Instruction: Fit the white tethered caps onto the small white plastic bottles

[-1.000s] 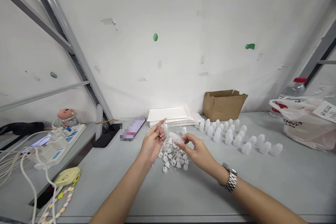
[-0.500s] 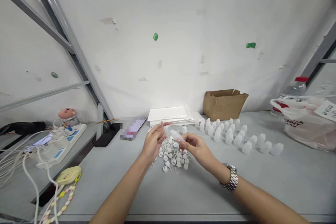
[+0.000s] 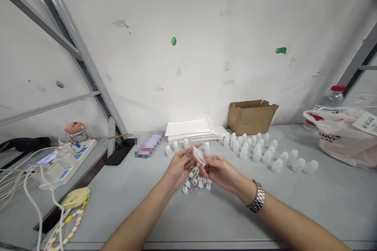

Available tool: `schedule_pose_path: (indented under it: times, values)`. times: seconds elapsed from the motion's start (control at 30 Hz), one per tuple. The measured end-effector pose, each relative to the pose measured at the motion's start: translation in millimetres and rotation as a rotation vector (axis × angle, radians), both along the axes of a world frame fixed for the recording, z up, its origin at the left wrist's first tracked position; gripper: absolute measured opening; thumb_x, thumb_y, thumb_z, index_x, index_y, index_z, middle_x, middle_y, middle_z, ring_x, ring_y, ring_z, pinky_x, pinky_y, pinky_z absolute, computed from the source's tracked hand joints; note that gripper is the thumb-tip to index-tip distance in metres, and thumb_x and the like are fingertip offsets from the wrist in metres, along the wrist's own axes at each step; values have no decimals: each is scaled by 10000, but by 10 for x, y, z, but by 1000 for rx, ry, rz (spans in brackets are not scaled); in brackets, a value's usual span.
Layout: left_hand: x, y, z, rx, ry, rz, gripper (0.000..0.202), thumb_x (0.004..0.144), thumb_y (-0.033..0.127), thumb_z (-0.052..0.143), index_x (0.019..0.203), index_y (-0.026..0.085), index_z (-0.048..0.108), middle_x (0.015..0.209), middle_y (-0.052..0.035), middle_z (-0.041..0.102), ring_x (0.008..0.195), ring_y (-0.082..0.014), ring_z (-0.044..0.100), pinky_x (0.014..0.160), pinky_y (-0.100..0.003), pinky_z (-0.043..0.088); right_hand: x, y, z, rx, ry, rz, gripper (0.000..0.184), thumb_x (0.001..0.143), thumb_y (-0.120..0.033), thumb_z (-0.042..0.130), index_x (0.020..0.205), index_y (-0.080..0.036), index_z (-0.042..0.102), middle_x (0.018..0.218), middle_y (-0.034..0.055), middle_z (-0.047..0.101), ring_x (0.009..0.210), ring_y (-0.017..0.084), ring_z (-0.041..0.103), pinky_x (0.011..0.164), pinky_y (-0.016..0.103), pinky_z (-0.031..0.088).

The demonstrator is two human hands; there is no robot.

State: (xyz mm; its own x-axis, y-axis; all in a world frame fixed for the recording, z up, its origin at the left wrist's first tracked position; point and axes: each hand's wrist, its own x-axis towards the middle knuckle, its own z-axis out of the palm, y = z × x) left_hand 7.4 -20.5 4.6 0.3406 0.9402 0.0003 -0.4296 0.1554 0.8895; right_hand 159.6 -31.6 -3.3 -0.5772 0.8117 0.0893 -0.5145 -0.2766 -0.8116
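A small translucent plastic bottle [image 3: 200, 157] is tilted between my two hands. My right hand [image 3: 219, 172] holds its body between thumb and fingers. At the bottle's upper left end, the fingers of my left hand [image 3: 181, 166] close around the neck; whether a cap is also between them is hidden. Beneath my hands lies a pile of white caps [image 3: 200, 182] with ring straps, partly covered. Behind my left hand several capped bottles [image 3: 168, 150] stand upright in a row. Rows of uncapped translucent bottles [image 3: 257, 153] stand to the right.
An open cardboard box [image 3: 251, 118] and a stack of white flat packs [image 3: 190, 126] stand against the wall. On the right is a plastic bag [image 3: 347, 141] beside a large bottle [image 3: 331, 100]. Phones, a power strip [image 3: 75, 160] with cables and a yellow case [image 3: 77, 198] are leftward.
My left hand has moved right and its fingers have closed at the bottle's neck. The bottle now tilts more steeply in my right hand. Capped bottles behind the left hand have come into view.
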Motion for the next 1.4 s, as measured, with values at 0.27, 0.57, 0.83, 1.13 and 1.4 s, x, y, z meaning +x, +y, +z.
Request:
schedule_pose_path:
  times: [0.27,0.57,0.83,1.13,1.4]
  values:
    - [-2,-33,36,156,154,-15,384,711,437,625,960,149,680,483,86,230,491,-65,259,568,-226,317,-18,0,12,23,-3,-13,263,733,-337,666,580,-132,604,559,-13,480,551,86,389,603,252,359]
    - [-19,30,-22,194,204,-23,349,706,480,607,649,142,670,496,44,345,515,-92,347,553,-252,329,40,26,66,190,-214,-88,332,753,-447,608,596,-158,567,588,-16,492,574,101,428,623,267,364]
    - [-162,165,75,86,-274,189,369,784,177,549,1152,163,573,605,43,380,525,-60,350,534,-194,329,35,-49,136,533,-665,-590,217,757,-413,605,751,-197,580,730,-4,580,716,153,520,687,283,396]
    - [-83,93,87,124,-237,253,366,717,178,642,1082,194,615,690,31,521,824,-116,566,836,-250,388,-108,-107,-10,515,-755,-464,201,809,-389,543,752,-196,551,704,14,631,688,171,569,666,290,409]
    - [-22,37,62,101,-142,215,284,723,256,659,1000,195,650,764,-5,591,1085,-202,536,859,-248,376,-118,-122,-21,497,-775,-519,204,810,-411,536,793,-208,542,717,32,665,678,192,591,621,300,407]
